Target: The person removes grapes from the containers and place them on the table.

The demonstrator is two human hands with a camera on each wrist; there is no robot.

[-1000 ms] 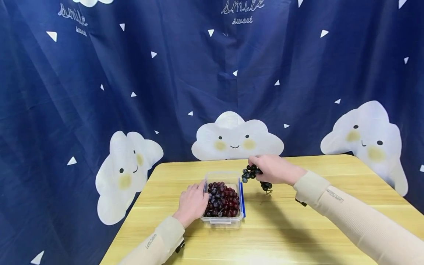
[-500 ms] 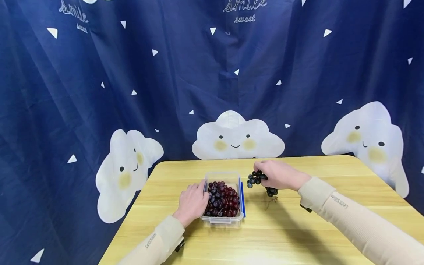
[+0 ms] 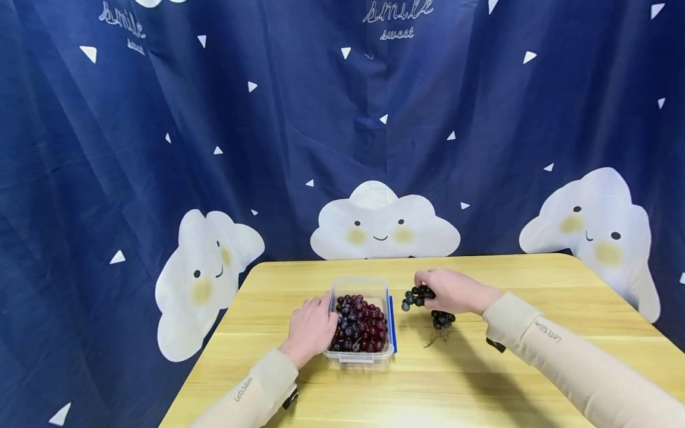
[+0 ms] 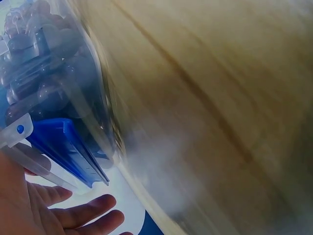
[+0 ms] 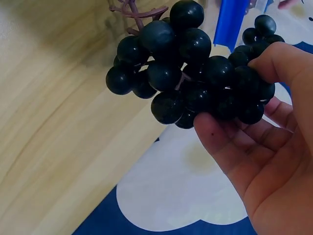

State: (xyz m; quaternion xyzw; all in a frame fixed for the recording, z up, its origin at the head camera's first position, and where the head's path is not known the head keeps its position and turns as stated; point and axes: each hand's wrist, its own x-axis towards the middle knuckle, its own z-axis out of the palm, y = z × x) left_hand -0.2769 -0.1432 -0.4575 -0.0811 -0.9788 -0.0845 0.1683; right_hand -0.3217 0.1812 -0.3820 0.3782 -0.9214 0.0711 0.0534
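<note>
A clear plastic container (image 3: pixel 358 358) stands on the table, filled with bunches of dark purple and red grapes (image 3: pixel 369 330). My left hand (image 3: pixel 311 327) lies against its left side, fingertips at the rim; in the left wrist view the fingers (image 4: pixel 93 210) are loosely extended beside a blue latch (image 4: pixel 63 147). To the container's right, my right hand (image 3: pixel 453 291) holds a bunch of black grapes (image 3: pixel 442 320) low over the table. The right wrist view shows thumb and fingers pinching one end of the bunch (image 5: pixel 161 73), its brown stem (image 5: pixel 142 12) at the other end.
Along the container's right side a blue latch (image 3: pixel 392 324) hangs folded out. The light wooden table (image 3: pixel 278 279) reaches back to a navy curtain (image 3: pixel 289 119) printed with white smiling clouds.
My right hand has moved right, nearer to me and lower with the black grapes, away from the container. The left hand and the container have stayed in place.
</note>
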